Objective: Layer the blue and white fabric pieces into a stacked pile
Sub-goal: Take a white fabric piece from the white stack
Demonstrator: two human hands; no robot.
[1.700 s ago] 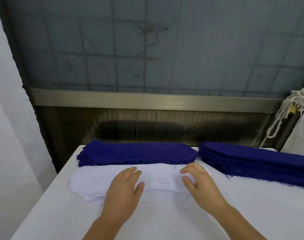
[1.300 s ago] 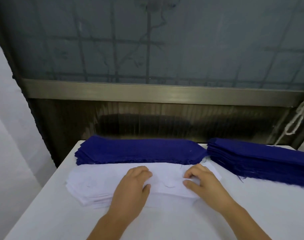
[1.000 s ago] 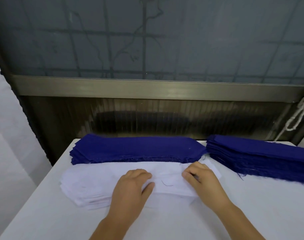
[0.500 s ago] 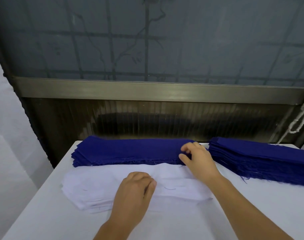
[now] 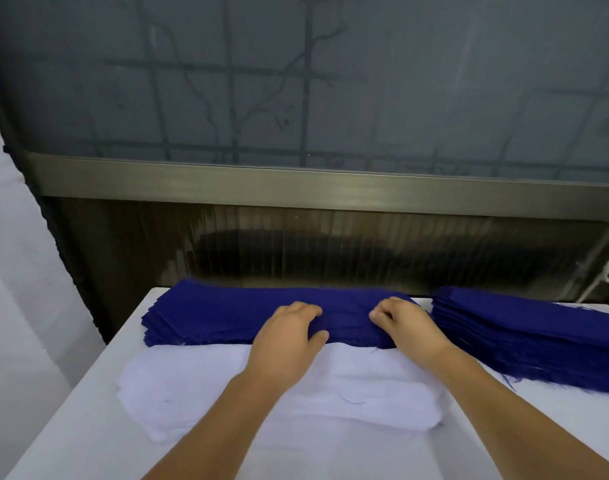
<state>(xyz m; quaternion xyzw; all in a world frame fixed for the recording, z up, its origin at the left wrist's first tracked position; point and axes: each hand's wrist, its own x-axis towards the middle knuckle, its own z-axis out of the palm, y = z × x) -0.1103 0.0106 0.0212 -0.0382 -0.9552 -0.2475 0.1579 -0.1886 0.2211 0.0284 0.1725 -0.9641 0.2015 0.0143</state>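
The blue stack [image 5: 226,315] is lying at the table's [image 5: 71,441] far edge, touching the white stack [image 5: 199,389] nearer the person. Both the left hand [image 5: 285,341] and right hand [image 5: 405,323] are resting on it, fingers curled onto the top piece; whether they are pinching it, I cannot tell. A second blue stack [image 5: 531,330] is sitting just to the right.

single head cam, wide-angle, worn by the person. looks forward and slightly down across the counter [image 5: 88,427] toward a window frame [image 5: 296,188] and glass behind it. close range: both forearms enter from the bottom edge, hands mid-frame. edges bow from lens distortion. no second view, so no overlap.
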